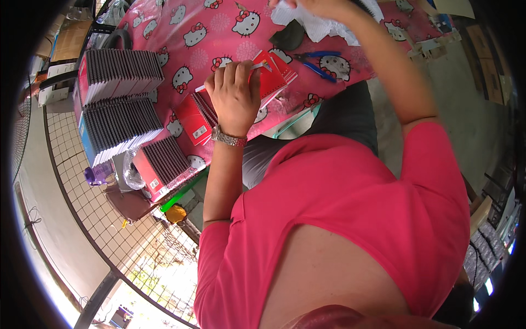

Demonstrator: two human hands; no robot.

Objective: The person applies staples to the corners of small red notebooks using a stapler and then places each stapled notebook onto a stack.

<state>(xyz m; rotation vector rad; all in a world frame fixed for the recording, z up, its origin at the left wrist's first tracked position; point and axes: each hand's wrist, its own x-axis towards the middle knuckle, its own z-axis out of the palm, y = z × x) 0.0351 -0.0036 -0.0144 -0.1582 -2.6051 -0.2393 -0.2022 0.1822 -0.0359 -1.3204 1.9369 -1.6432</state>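
Observation:
My left hand, with a metal watch on its wrist, is closed over red spiral notebooks near the table's front edge. Its fingers curl down at the far side of a red notebook. Another red notebook lies fanned just right of the hand. My right hand reaches to the far edge of the view, over crumpled white sheets. The frame cuts off most of its fingers, so its grip is hidden. Blue-handled pliers rest to the right of the notebooks.
Stacks of black-bound spiral notebooks stand at the left, with a smaller stack nearer me. A dark flat piece lies by the white sheets. A pink patterned cloth covers the table. Wire mesh runs along the left.

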